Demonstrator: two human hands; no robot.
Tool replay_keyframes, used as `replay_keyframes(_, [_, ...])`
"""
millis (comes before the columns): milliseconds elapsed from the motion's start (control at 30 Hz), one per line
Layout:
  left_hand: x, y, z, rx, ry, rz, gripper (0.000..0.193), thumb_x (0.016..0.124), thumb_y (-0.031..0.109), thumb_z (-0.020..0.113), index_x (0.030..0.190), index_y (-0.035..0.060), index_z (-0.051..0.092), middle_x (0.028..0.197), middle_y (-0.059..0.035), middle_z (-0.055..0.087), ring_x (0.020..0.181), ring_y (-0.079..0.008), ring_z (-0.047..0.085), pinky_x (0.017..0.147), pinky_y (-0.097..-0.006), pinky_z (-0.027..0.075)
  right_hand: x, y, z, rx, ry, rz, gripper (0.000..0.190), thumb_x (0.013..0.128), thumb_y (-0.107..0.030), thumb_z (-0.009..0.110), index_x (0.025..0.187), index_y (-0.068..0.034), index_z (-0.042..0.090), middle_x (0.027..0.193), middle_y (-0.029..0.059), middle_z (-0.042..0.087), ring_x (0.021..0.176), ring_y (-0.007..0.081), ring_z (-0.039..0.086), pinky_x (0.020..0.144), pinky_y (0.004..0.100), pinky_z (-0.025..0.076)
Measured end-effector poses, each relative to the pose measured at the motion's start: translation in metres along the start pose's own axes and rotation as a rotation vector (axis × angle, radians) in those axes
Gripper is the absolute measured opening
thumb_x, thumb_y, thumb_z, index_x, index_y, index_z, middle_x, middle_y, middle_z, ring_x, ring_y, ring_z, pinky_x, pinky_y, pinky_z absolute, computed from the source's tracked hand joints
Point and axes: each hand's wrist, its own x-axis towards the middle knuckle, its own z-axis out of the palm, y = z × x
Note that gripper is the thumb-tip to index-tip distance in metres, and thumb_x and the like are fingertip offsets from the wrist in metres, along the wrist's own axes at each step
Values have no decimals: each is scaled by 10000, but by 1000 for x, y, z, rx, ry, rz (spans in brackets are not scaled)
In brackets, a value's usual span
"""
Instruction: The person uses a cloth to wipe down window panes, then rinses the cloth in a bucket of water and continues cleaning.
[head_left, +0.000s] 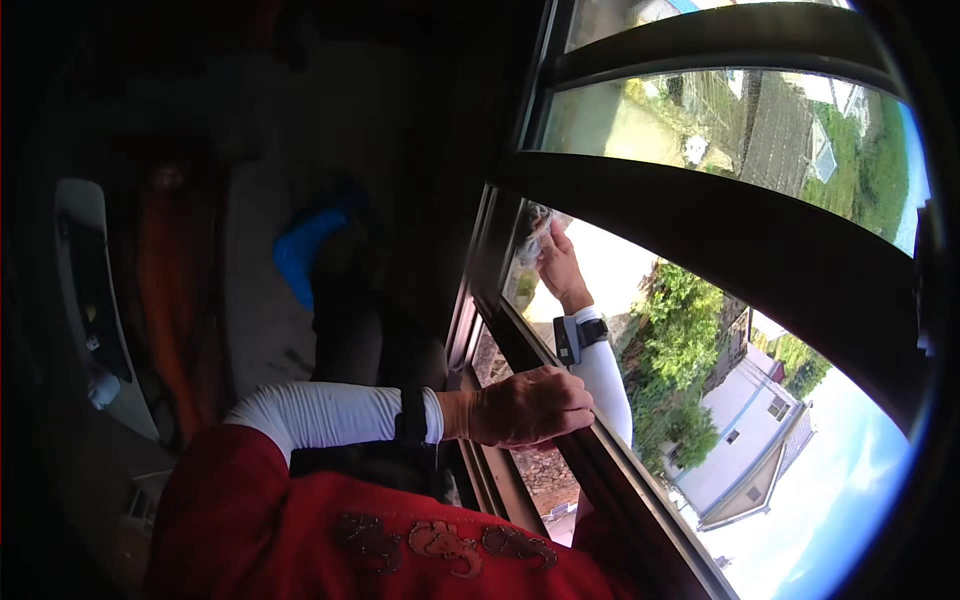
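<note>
My left hand (527, 406) is curled over the dark edge of the window sash (622, 480), its fingers bent around the frame. Beyond that sash, on the outdoor side, my right arm reaches up. Its hand (561, 268) pinches a crumpled, whitish-grey wad (537, 231), perhaps cloth or plastic, near the corner of the pane. Whether the wad touches the glass I cannot tell. White sleeves cover both forearms. A dark strap with a grey box-shaped device (568, 340) sits at the right wrist, and a black band (411, 415) at the left.
Thick dark window bars (720, 217) cross between the panes. Outside lie a leafy tree (679, 315), a white house (739, 420) and a stone wall (544, 469), far below. Indoors, in deep shade, are a blue object (307, 251) and a pale-framed, dark-centred object (101, 300).
</note>
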Motion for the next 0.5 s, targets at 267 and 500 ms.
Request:
replay_keyframes(267, [-2, -4, -7, 77, -140, -22, 663, 599, 222, 813, 1168, 95, 498, 1122, -79, 519, 1065, -270, 567, 886, -402, 504, -68, 39, -11, -563, -232, 24, 411, 971, -37, 528, 1381, -65, 519, 1096, -34, 631, 966, 57, 541, 877, 196, 428])
replay_keyframes(500, [12, -2, -17, 122, -277, -39, 691, 553, 255, 835, 1104, 69, 460, 1068, -105, 499, 1029, -290, 558, 819, -395, 526, -87, 40, -27, -495, -154, 175, 313, 972, -114, 475, 1244, -17, 597, 1063, 49, 662, 1020, 132, 568, 926, 275, 450])
